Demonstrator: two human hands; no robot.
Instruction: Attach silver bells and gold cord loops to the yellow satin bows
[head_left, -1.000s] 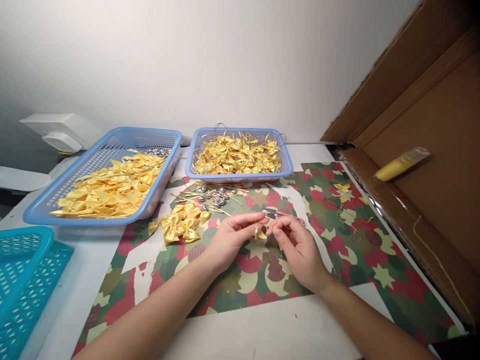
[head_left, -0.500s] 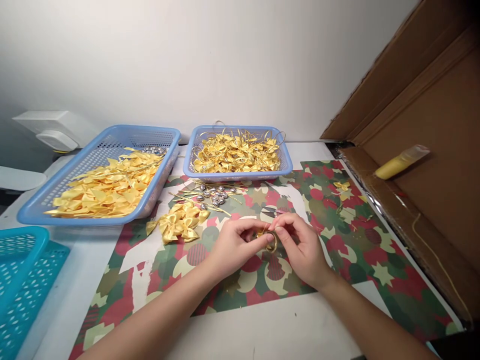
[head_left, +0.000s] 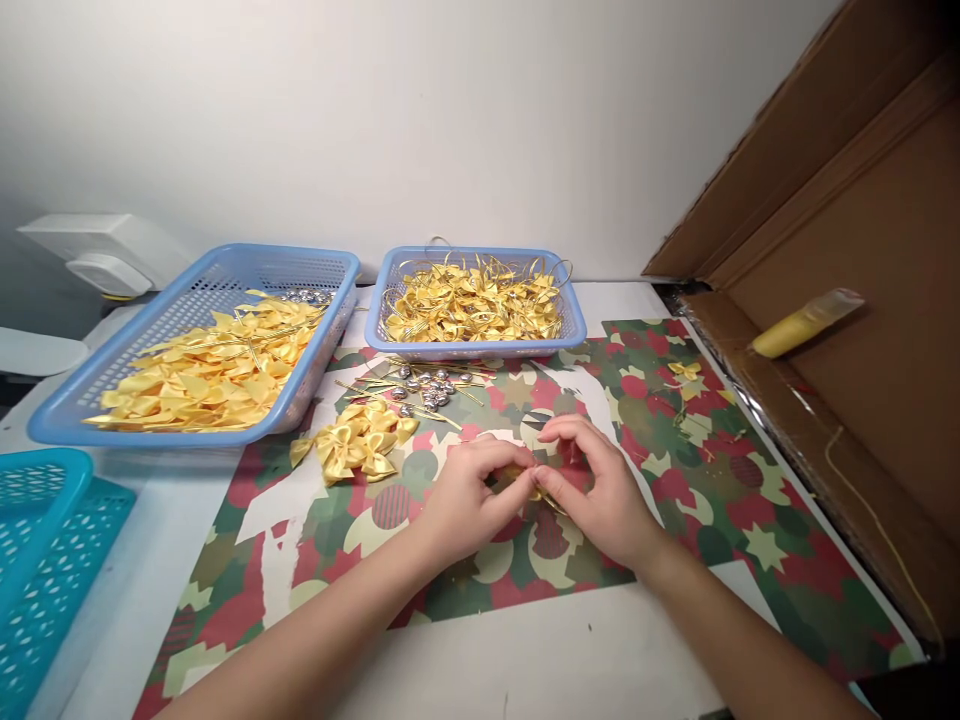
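My left hand [head_left: 476, 490] is closed in a pinch on a small gold ribbon bow [head_left: 514, 471], mostly hidden behind the fingers. A loop of gold cord [head_left: 553, 501] shows just under the fingertips. My right hand [head_left: 604, 490] touches the same spot with its thumb, while its index finger is raised and apart from the thumb. Left of the hands lies a pile of yellow satin bows [head_left: 360, 440]. Behind it are several silver bells [head_left: 429, 390] among straight gold cords [head_left: 375, 381]. A thin dark tool [head_left: 535, 420] lies partly hidden behind my right fingers.
A blue basket [head_left: 300, 400] at the left holds yellow ribbon bows. Another blue basket [head_left: 472, 350] at the back holds bows with gold cord loops. A teal basket [head_left: 67, 560] stands front left. Cardboard [head_left: 847, 200] walls the right side, with a yellow tube [head_left: 806, 325] against it.
The gold cord loop, upright between my hands before, now lies lower and flatter. My right index finger has lifted away from its thumb, and the thumb has moved left to my left fingertips.
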